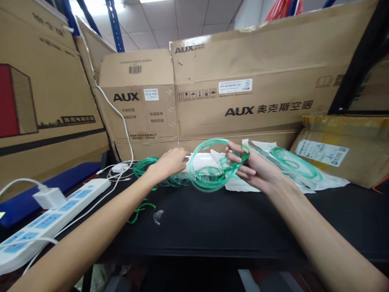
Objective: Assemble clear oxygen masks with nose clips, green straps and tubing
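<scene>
My right hand [252, 164] is closed around a loose coil of clear green tubing [206, 187], held up over the black table. A green strap [234, 168] hangs bunched with the coil by the fingers. My left hand [173, 161] reaches to the back of the table, its fingers curled downward by a white packet [202, 160]. What those fingers hold, if anything, is hidden. Under and beside the left wrist lies more coiled green tubing [146, 165] with clear plastic pieces. White-backed clear pouches [294, 164] with green tubing inside lie behind the right hand.
Large cardboard boxes [243, 97] wall off the back and left. A taped carton [343, 142] sits at the right. A power strip [54, 221] with white cables runs along the left edge. A green strap [141, 211] and a small clear piece [158, 217] lie on the tabletop [212, 227].
</scene>
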Demonstrator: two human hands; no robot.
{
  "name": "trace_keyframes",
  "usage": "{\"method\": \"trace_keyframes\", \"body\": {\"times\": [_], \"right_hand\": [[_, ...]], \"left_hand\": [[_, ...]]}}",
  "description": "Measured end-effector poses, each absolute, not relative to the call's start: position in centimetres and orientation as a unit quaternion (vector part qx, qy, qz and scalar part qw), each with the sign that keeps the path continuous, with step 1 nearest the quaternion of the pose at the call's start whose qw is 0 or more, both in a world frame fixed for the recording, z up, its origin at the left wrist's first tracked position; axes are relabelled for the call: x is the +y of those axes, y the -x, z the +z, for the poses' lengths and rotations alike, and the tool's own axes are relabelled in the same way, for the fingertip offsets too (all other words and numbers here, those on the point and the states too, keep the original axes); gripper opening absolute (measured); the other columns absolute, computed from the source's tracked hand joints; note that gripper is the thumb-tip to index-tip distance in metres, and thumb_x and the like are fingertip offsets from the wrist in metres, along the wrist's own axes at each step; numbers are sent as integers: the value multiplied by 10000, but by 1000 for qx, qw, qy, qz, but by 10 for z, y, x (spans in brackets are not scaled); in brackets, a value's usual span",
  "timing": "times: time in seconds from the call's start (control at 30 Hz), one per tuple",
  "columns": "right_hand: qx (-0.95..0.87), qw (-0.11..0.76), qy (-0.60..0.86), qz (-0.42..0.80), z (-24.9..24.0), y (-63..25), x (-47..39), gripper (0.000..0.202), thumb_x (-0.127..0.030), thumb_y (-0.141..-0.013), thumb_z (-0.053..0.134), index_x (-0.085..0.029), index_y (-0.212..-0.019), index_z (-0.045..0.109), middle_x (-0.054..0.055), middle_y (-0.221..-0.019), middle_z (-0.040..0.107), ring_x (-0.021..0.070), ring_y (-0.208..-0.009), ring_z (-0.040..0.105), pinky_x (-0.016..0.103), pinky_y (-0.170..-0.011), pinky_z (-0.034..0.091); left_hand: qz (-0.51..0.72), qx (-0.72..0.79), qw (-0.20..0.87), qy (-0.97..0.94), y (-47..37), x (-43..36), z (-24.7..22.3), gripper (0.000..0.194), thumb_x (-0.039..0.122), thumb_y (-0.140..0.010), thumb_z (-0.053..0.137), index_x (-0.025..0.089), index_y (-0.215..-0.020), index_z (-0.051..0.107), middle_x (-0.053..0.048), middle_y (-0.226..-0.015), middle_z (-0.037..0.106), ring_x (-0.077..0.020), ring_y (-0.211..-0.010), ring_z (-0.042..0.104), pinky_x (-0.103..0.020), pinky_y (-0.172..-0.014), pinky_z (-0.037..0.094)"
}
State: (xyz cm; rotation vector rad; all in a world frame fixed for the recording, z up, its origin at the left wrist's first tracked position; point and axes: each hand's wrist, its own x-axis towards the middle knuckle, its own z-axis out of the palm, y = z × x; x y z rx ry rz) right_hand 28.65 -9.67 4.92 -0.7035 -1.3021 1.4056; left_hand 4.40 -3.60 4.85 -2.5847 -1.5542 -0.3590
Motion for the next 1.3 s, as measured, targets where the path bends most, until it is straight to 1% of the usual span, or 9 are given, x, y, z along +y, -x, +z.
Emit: {"method": "trace_keyframes", "body": {"times": [0.17, 0.3, 0.4, 0.47, 0.57, 0.67, 0.77, 1.0, 1.3], "right_hand": [[-565, 449, 382, 578, 7, -289, -123, 308, -471, -881, 668, -182, -804, 596, -101, -587, 456, -1, -324, 162, 129, -288, 183], [-591, 405, 492, 494, -8, -310, -134, 418, -529, -807, 762, -178, -1022, 689, -9, -643, 642, 69, -305, 379, 197, -276, 266], [-616, 446, 545, 353, -3, -321, -140, 437, -483, -765, 825, -245, -1113, 709, 1, -709, 675, 122, -432, 510, 238, -388, 392], [-687, 441, 542, 200, -1, -319, -146, 303, -483, -820, 773, -281, -1044, 746, 23, -826, 699, 150, -554, 555, 278, -510, 451], [-811, 317, 490, 50, -6, -308, -155, 264, -484, -949, 612, -278, -998, 769, 60, -1015, 699, 205, -750, 635, 360, -716, 504], [-858, 209, 468, 42, -19, -301, -158, 311, -467, -1003, 527, -259, -1075, 747, 90, -1134, 647, 254, -954, 664, 395, -847, 499], [-873, 169, 456, 35, -29, -304, -157, 308, -428, -1035, 459, -244, -1038, 707, 91, -1112, 610, 252, -958, 658, 388, -827, 493], [-840, 226, 493, 21, -32, -318, -164, 227, -402, -1054, 402, -255, -978, 558, 60, -989, 607, 240, -828, 638, 399, -756, 454], [-836, 302, 457, 39, -23, -301, -166, 129, -342, -1047, 450, -263, -1019, 548, 35, -948, 660, 215, -813, 649, 363, -743, 465]], "left_hand": [[-228, -491, 75, 838, -17, -98, 35, 407, 265, -1035, 387, 200, -1368, 613, -79, -1390, 641, -276, -1287, 586, -422, -1102, 444], [-268, -353, -9, 896, -31, -144, 17, 330, 321, -1061, 449, 236, -1299, 661, -21, -1335, 680, -191, -1236, 616, -318, -1096, 461], [-219, -339, 7, 915, -41, -159, 5, 332, 287, -1069, 440, 247, -1324, 648, -23, -1314, 687, -191, -1200, 631, -337, -1048, 493], [-207, -342, 27, 916, -43, -160, -2, 338, 280, -1073, 430, 234, -1335, 639, -35, -1304, 689, -203, -1186, 635, -361, -1025, 505], [-206, -341, 35, 916, -41, -156, -7, 345, 277, -1080, 411, 214, -1349, 619, -45, -1307, 680, -204, -1209, 613, -367, -1041, 493], [-195, -346, 33, 917, -38, -152, -8, 365, 223, -1080, 381, 202, -1384, 581, -59, -1279, 678, -207, -1198, 602, -367, -1027, 498], [-173, -356, 49, 917, -36, -151, -9, 413, 145, -1047, 398, 205, -1433, 535, -69, -1242, 678, -230, -1173, 603, -390, -985, 513], [-165, -401, 33, 901, -25, -155, -18, 432, 89, -985, 421, 223, -1346, 618, -59, -1114, 734, -225, -1007, 671, -388, -916, 528], [-349, -451, -135, 811, -31, -148, 4, 430, 471, -1069, 344, 283, -1257, 682, -18, -1274, 713, -221, -1171, 645, -365, -1045, 478]]}}
